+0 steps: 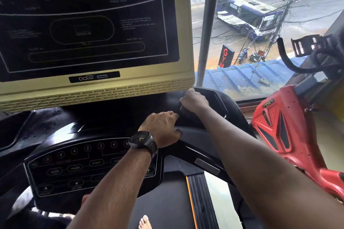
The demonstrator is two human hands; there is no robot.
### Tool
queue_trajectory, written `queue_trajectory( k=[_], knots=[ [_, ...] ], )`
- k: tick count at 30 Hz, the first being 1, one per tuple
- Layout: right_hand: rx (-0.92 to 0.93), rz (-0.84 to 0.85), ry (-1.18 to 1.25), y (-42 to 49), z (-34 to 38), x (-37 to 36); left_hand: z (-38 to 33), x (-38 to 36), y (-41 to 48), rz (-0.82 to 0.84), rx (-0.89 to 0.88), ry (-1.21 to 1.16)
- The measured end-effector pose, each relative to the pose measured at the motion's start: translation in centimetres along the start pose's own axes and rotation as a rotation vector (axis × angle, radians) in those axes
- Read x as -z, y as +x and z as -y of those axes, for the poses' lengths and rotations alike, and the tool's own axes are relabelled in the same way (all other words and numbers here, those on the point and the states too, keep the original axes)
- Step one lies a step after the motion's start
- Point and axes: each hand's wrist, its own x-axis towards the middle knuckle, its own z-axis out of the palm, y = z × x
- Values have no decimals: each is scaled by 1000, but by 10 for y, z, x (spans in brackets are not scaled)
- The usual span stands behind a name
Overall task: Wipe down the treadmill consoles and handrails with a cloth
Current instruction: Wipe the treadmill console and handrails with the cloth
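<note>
The treadmill console has a cream-framed dark screen [96, 87] above a black button panel [74, 169]. My right hand [194, 100] is closed on a dark cloth [186, 112] and presses it into the black tray [214, 98] at the console's right side, just under the screen's lower right corner. Most of the cloth is hidden under the hand. My left hand [162, 128], with a black watch on the wrist, grips the black console rim [188, 147] where the right handrail begins, its fingers curled over the edge.
A grey metal pole [206, 29] and a window stand right behind the console. To the right, a red exercise bike [279, 128] sits close to the handrail. My bare foot [145, 222] is on the treadmill deck, beside the orange-edged side rail [197, 201].
</note>
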Motion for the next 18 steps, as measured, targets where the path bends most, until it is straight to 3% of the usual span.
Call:
queue_trajectory(
  k=[11,15,18],
  knots=[
    [417,79,-563,-48,-51,24,-2,2,-3,5,13,11],
    [445,148,-686,-55,-45,44,-3,4,-4,16,22,4],
    [360,104,-542,-44,-43,49,-2,4,-4,19,27,6]
  ],
)
